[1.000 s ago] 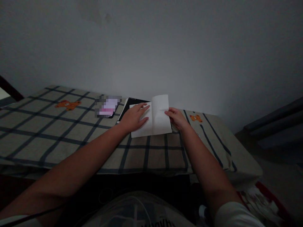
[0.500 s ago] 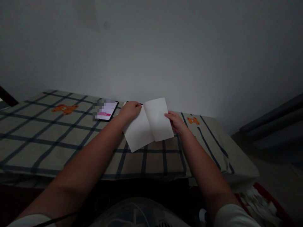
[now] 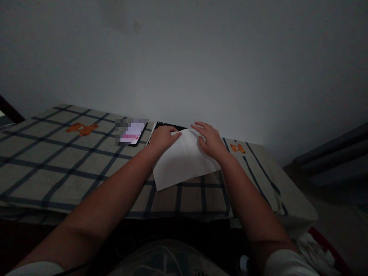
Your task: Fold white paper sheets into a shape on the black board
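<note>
A white sheet of paper (image 3: 184, 163) lies on the checked tablecloth, with a faint crease running down its middle and its right part slightly curved. My left hand (image 3: 165, 138) is closed at the upper left edge of the sheet, thumb on top of the paper. On the upper right part rests my right hand (image 3: 209, 141), fingers stretched forward and apart, thumb near the paper surface. Behind the sheet, a black flat item (image 3: 172, 125) with a row of small light marks along its edge shows in part; the hands and paper hide the rest.
Left of my hands a phone (image 3: 135, 132) with a lit screen lies on the checked tablecloth (image 3: 106, 165). Orange bear patches decorate the cloth. A grey wall (image 3: 184, 69) rises directly behind the table. At the lower right, a red-edged container (image 3: 324, 249) holds pale items.
The sheet's right part, raised as a flap before, now lies spread out lower. My right hand has moved from its right edge up and over onto the top. The black item shows more.
</note>
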The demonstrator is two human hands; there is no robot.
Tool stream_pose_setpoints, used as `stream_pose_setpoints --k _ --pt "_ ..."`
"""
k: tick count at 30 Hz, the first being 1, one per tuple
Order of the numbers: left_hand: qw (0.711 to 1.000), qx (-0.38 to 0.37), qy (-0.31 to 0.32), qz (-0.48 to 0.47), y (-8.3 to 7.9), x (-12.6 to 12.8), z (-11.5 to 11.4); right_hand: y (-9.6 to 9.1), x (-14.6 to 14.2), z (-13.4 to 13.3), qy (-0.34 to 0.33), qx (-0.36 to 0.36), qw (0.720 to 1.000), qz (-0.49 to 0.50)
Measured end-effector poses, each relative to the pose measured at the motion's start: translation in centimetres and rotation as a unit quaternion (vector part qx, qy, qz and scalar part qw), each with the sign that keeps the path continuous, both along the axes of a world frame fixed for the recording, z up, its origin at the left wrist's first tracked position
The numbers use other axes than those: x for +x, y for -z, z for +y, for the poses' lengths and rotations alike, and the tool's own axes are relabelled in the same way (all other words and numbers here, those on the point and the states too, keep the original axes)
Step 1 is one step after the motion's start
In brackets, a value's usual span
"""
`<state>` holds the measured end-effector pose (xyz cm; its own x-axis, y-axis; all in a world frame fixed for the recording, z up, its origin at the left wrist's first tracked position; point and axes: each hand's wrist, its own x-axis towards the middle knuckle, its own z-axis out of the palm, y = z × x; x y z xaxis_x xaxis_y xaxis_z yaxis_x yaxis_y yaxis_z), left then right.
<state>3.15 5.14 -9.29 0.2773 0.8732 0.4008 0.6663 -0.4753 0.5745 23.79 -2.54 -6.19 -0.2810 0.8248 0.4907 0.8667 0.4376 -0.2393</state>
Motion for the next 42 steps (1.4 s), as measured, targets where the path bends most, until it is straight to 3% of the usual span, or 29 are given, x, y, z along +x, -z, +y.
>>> stream_pose_setpoints --k 3,5,11,14,17,20,23,25,28,33,36,42 --pt "0.999 0.03 0.025 -0.012 0.1 0.3 -0.2 -1.6 -2.4 0.2 -0.013 -0.02 0.996 -0.087" --pt "0.997 0.031 0.054 -0.039 0.3 0.4 -0.3 -1.9 -3.1 1.1 0.013 -0.031 0.995 -0.092" --pt "0.984 -0.088 0.097 -0.117 0.6 0.3 0.3 -0.9 -1.9 3.7 0.03 -0.167 0.981 0.091" --pt "0.974 -0.153 0.092 -0.137 0.6 0.4 0.4 -0.3 -1.5 3.9 0.033 -0.26 0.945 0.197" --pt "0.961 -0.199 0.095 -0.164 0.4 0.6 0.1 0.4 -1.5 3.8 0.043 -0.324 0.891 0.315" --pt "0.951 -0.228 0.098 -0.187 0.2 0.7 -0.3 1.5 -1.6 3.8 0.042 -0.351 0.839 0.414" --pt "0.946 -0.231 0.107 -0.199 0.3 0.8 -0.4 2.5 -1.5 3.9 0.027 -0.353 0.817 0.456" --pt "0.949 -0.226 0.115 -0.189 0.5 0.9 -0.4 2.9 -1.3 3.9 0.031 -0.353 0.822 0.445" --pt "0.962 -0.194 0.124 -0.146 0.8 0.9 -0.3 2.9 -1.1 3.6 0.05 -0.344 0.853 0.389" --pt "0.984 -0.134 0.098 -0.061 0.9 1.0 -0.7 2.6 -1.5 3.4 0.056 -0.328 0.89 0.312" --pt "0.984 -0.133 0.109 -0.055 1.0 1.1 -0.7 3.0 -1.7 3.7 0.045 -0.333 0.885 0.322" --pt "0.956 -0.233 0.084 -0.155 0.9 1.2 -0.4 3.7 -1.5 4.2 0.033 -0.349 0.853 0.386"
